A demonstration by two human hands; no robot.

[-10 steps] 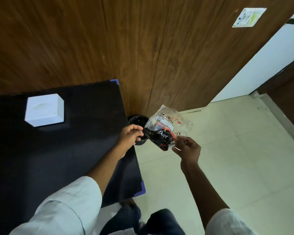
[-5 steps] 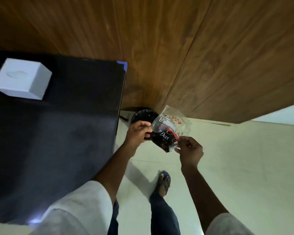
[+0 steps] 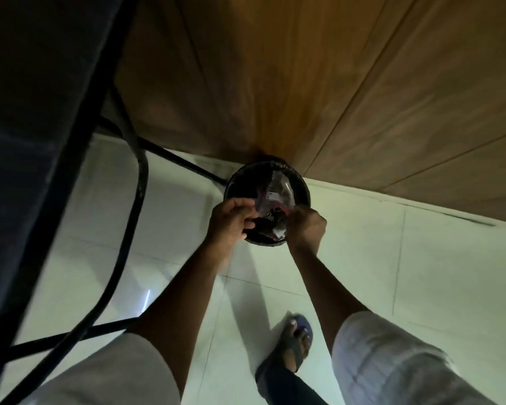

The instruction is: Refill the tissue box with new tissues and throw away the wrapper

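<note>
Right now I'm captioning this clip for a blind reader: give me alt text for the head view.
Both hands, left hand and right hand, hold a crumpled plastic wrapper over a round black bin on pale floor tiles against a wooden wall. A dark table edge fills the left.

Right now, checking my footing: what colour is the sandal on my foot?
Blue, the sandal in the head view.

Dim overall. The desk point(image 3: 27, 141) edge at left is dark and motion-blurred. A small glare streak marks the pale floor point(image 3: 421, 273); arm shadows fall across it. Wide-angle distortion bends the wall panels point(image 3: 304, 83).
</note>
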